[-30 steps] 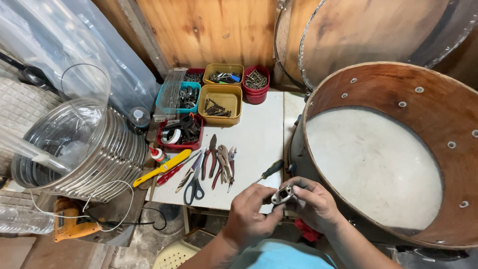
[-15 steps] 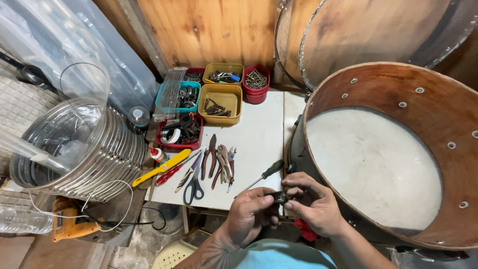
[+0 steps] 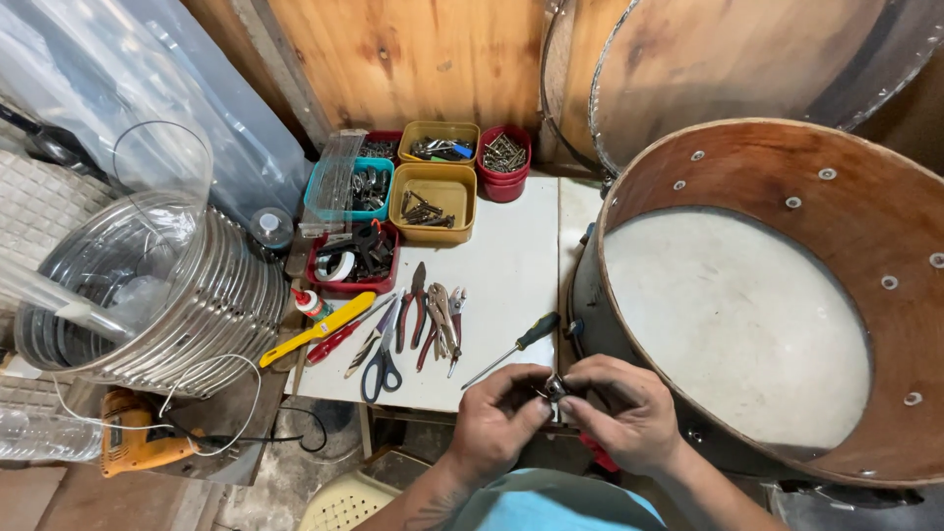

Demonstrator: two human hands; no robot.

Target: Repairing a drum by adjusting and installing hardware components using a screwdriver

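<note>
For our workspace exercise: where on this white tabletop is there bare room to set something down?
Free: the table between the yellow tray, the screwdriver and the drum. Crowded: the trays behind, the pliers and scissors on the left.

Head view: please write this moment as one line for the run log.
left hand: pinching small metal part | right hand: pinching same part | screwdriver: on table

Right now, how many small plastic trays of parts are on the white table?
5. Back row: dark red tray, yellow tray, round red tub. Next row: teal tray, yellow tray. In front, a sixth red tray holds tape, not parts. None seem hidden.
</note>
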